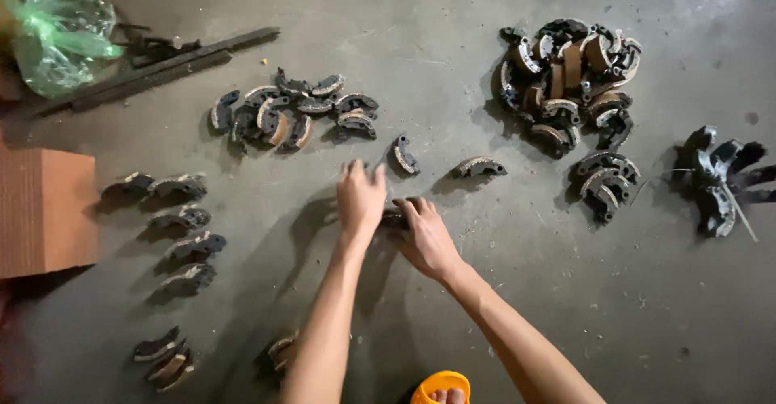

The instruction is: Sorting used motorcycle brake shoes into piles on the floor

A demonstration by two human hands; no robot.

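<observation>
We look down on a grey concrete floor [453, 307] strewn with curved brake shoes, dark metal arcs faced with tan lining. Our left hand [360, 198] lies flat with its fingers spread wide, palm down, and our right hand [427, 238] is cupped with its fingers curled over a dark shoe [394, 216] that lies on the floor between the two hands; whether the left hand also presses on that piece we cannot tell, since the hands hide most of it. Just beyond the fingertips lie two single shoes, one upright on its edge [404, 155] and one lying on its arc [480, 166]. Farther off we see a loose cluster of shoes [289, 115] at upper left, a large unsorted heap [566, 77] at upper right with a small group [605, 179] below it, and a bundle of dark castings [716, 179] at the far right. Down the left side a column of shoes [184, 226] is laid out one below another, beside a brown cardboard box [44, 210]; a green plastic bag [56, 36] and dark metal bars [162, 65] lie at top left. We judge the step in hand to be the seating or pairing of one shoe on the floor; the next move appears to call for a firm grip on its edges.
</observation>
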